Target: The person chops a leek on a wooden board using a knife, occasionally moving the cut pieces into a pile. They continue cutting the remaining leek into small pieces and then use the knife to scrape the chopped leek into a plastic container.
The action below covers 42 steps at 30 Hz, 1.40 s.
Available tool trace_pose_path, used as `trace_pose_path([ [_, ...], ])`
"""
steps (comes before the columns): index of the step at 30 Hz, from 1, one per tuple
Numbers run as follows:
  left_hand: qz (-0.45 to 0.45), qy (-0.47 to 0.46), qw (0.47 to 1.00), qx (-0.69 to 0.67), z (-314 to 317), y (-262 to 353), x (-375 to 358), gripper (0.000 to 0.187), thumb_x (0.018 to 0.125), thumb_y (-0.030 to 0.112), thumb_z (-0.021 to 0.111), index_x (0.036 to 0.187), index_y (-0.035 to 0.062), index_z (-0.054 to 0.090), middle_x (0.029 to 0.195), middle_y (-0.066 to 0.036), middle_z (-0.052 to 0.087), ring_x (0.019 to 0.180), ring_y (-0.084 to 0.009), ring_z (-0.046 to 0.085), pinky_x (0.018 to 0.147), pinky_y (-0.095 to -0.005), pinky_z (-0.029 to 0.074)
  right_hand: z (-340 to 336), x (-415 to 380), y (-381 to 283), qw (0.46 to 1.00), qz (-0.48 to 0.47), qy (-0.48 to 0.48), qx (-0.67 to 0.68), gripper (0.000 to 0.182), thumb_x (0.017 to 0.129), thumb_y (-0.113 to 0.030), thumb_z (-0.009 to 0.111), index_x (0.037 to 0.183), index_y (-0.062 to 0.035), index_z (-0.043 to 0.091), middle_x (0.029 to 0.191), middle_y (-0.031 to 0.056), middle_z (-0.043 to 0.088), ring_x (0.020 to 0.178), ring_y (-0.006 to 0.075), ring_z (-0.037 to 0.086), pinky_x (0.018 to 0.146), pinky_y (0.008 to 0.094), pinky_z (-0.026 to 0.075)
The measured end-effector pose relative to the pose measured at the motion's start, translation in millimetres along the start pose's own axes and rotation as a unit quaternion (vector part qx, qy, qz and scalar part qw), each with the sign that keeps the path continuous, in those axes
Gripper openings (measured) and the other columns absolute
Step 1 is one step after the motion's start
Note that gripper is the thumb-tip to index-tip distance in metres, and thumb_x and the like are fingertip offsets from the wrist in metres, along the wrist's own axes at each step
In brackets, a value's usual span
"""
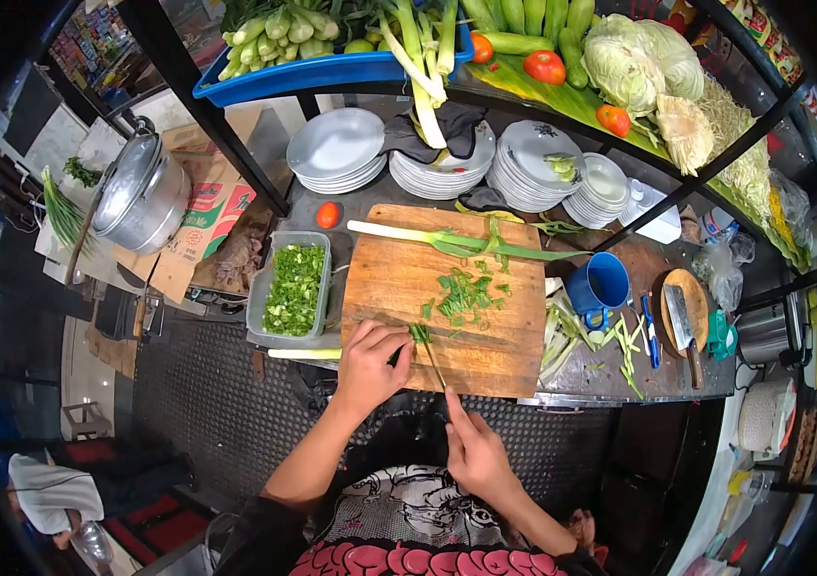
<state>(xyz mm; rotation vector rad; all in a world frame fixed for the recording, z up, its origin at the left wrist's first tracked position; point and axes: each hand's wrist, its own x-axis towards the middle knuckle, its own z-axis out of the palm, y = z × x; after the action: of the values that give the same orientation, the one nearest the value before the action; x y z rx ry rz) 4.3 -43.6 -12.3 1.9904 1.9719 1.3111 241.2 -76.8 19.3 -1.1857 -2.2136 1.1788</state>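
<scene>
On the wooden cutting board (514,355), my left hand (375,363) is closed with bent fingertips around a leek, whose white stalk (305,354) sticks out past the board's left edge. Its green end (419,332) shows just beyond my fingertips. My right hand (473,451) grips a knife (434,363) by the handle, the blade beside that green end. Chopped green leaves (466,296) lie scattered mid-board. Across the back of the board rests a whole leek (399,232). Left of the board, a clear plastic container (253,312) holds chopped greens (295,288).
Behind the board stand several stacks of plates (336,144) and a tomato (329,214). To the right are a blue mug (600,280), trimmed stalks (562,336) and a cleaver (680,317) on a round board. A blue tray (284,84) of vegetables sits above; a pot (144,192) stands left.
</scene>
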Motion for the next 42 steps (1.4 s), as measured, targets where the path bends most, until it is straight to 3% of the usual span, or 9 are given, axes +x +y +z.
trace_pose_path([
  [7, 0.005, -0.004, 1.000, 0.011, 0, 1, 1, 0.007, 0.080, 0.003, 0.080, 0.086, 0.0028, 0.077, 0.094, -0.006, 0.074, 0.094, -0.0281, 0.068, 0.085, -0.0404, 0.054, 14, 29, -6, 1.000, 0.027, -0.006, -0.006, 0.070, 0.101, -0.002, 0.056, 0.168, -0.0114, 0.035, 0.107, 0.0317, 0.067, 0.087, 0.0528, 0.069, 0.078, 0.0550, 0.058],
  [13, 0.011, 0.003, 1.000, 0.021, 2, 1, 1, 0.007, 0.080, 0.004, 0.081, 0.086, 0.0031, 0.077, 0.094, -0.006, 0.074, 0.093, -0.0279, 0.068, 0.085, -0.0402, 0.054, 25, 33, 3, 1.000, -0.009, 0.001, -0.030, 0.078, 0.098, -0.006, 0.059, 0.170, -0.0118, 0.029, 0.120, 0.0396, 0.062, 0.081, 0.0539, 0.071, 0.071, 0.0570, 0.061],
  [16, 0.009, 0.002, 1.000, 0.024, 2, 1, 1, 0.008, 0.080, 0.004, 0.081, 0.087, 0.0034, 0.076, 0.094, -0.006, 0.074, 0.093, -0.0278, 0.068, 0.084, -0.0403, 0.053, 23, 37, -13, 0.996, 0.053, -0.016, -0.064, 0.072, 0.099, -0.003, 0.057, 0.167, -0.0099, 0.035, 0.118, 0.0368, 0.066, 0.091, 0.0551, 0.070, 0.080, 0.0576, 0.059],
  [22, 0.008, 0.002, 1.000, 0.022, 1, 2, 0, 0.008, 0.081, 0.006, 0.081, 0.088, 0.0036, 0.077, 0.095, -0.006, 0.075, 0.094, -0.0280, 0.068, 0.085, -0.0405, 0.053, 12, 2, -2, 0.996, 0.020, -0.021, -0.089, 0.078, 0.095, -0.004, 0.061, 0.168, -0.0114, 0.034, 0.099, 0.0337, 0.065, 0.073, 0.0520, 0.068, 0.068, 0.0569, 0.060],
  [23, 0.010, 0.000, 1.000, 0.021, 1, 1, 0, 0.008, 0.081, 0.006, 0.081, 0.088, 0.0035, 0.077, 0.095, -0.006, 0.075, 0.094, -0.0281, 0.068, 0.085, -0.0405, 0.053, 9, -13, 5, 0.998, 0.000, 0.004, -0.061, 0.072, 0.098, -0.006, 0.060, 0.167, -0.0125, 0.038, 0.089, 0.0288, 0.063, 0.071, 0.0501, 0.066, 0.068, 0.0564, 0.057],
  [27, 0.010, -0.014, 1.000, 0.010, -2, -2, 0, 0.009, 0.082, 0.005, 0.080, 0.090, 0.0027, 0.077, 0.096, -0.007, 0.075, 0.094, -0.0285, 0.068, 0.086, -0.0405, 0.053, -18, -41, -1, 0.998, 0.056, -0.031, -0.003, 0.065, 0.106, -0.010, 0.057, 0.167, -0.0152, 0.038, 0.091, 0.0256, 0.062, 0.078, 0.0488, 0.067, 0.074, 0.0541, 0.056],
  [34, 0.010, -0.013, 0.999, -0.041, -4, -8, -2, 0.009, 0.083, 0.005, 0.079, 0.091, 0.0021, 0.078, 0.097, -0.007, 0.076, 0.095, -0.0287, 0.068, 0.087, -0.0417, 0.055, 11, -1, 4, 1.000, -0.014, 0.020, 0.009, 0.069, 0.103, -0.007, 0.059, 0.168, -0.0136, 0.037, 0.088, 0.0240, 0.059, 0.075, 0.0474, 0.064, 0.071, 0.0534, 0.054],
  [35, 0.016, -0.011, 0.999, -0.033, -4, -8, -2, 0.009, 0.082, 0.004, 0.079, 0.091, 0.0019, 0.078, 0.097, -0.008, 0.076, 0.093, -0.0292, 0.069, 0.086, -0.0412, 0.056, 16, 2, 5, 1.000, -0.003, 0.022, -0.001, 0.066, 0.102, -0.002, 0.059, 0.165, -0.0092, 0.041, 0.088, 0.0241, 0.061, 0.074, 0.0429, 0.064, 0.072, 0.0491, 0.053],
  [42, 0.018, -0.016, 1.000, -0.005, -6, -2, 1, 0.010, 0.081, 0.002, 0.080, 0.090, 0.0013, 0.078, 0.096, -0.009, 0.077, 0.091, -0.0291, 0.069, 0.085, -0.0398, 0.056, 23, 11, 4, 1.000, 0.005, 0.022, -0.002, 0.066, 0.102, -0.003, 0.058, 0.166, -0.0106, 0.041, 0.085, 0.0231, 0.059, 0.073, 0.0433, 0.063, 0.071, 0.0500, 0.053],
])
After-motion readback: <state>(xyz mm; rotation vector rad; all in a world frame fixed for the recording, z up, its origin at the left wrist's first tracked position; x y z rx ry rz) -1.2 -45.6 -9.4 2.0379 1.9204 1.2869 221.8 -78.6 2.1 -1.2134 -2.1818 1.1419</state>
